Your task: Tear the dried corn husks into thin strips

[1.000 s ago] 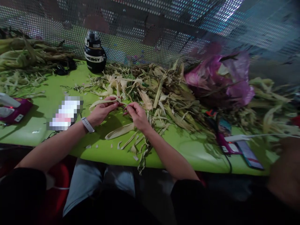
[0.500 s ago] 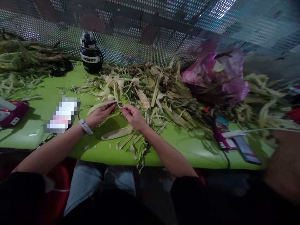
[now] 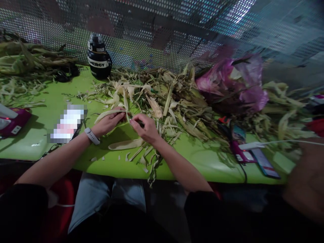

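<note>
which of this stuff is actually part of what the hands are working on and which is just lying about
In hand: left hand, right hand, both pinching a pale husk strip; husk pile just behind; loose husk pieces on the green table.
Lying about: black ENERGY bottle, purple plastic bag, phone, white cable, magenta device at far left.

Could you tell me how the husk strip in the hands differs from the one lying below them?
The held strip is pinched between the left hand and right hand, raised; the loose strip lies untouched on the green table. The held strip arches; the loose strip is flat. Both are pale, long.
</note>
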`<state>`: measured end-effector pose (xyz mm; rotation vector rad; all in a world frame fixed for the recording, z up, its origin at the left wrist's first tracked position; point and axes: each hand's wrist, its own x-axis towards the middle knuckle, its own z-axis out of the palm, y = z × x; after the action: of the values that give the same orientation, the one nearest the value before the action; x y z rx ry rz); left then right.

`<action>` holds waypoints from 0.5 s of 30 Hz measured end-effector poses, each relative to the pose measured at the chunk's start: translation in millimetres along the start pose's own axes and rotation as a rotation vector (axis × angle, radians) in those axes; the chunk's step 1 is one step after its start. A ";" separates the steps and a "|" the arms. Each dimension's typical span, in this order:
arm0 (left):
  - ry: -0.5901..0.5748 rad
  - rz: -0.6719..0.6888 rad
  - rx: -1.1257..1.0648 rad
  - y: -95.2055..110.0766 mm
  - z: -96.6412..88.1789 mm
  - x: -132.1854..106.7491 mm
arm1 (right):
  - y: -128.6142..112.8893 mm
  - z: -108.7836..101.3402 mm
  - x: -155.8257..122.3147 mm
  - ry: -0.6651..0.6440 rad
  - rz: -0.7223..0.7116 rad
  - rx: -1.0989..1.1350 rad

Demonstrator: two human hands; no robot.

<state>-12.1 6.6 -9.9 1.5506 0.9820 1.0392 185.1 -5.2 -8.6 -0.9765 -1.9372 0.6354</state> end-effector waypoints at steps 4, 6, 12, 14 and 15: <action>-0.019 -0.100 -0.101 2.8 0.1 -3.4 | 6.5 -3.8 7.5 0.175 0.024 -0.020; -0.032 -0.096 -0.154 0.3 1.1 -3.2 | 9.5 0.3 8.8 0.016 0.182 0.171; -0.124 -0.133 -0.142 0.2 7.2 -4.6 | 5.0 21.9 3.0 -0.155 0.541 0.832; -0.146 -0.157 -0.115 3.6 9.2 -6.1 | 3.9 24.3 2.8 -0.096 0.563 0.910; -0.157 -0.165 -0.103 4.7 10.1 -6.7 | 4.2 24.7 3.2 -0.056 0.570 0.925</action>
<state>-4.1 -3.4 -7.8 1.4179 0.9169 0.8274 164.5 -1.7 -22.7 -0.8667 -1.1307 1.6955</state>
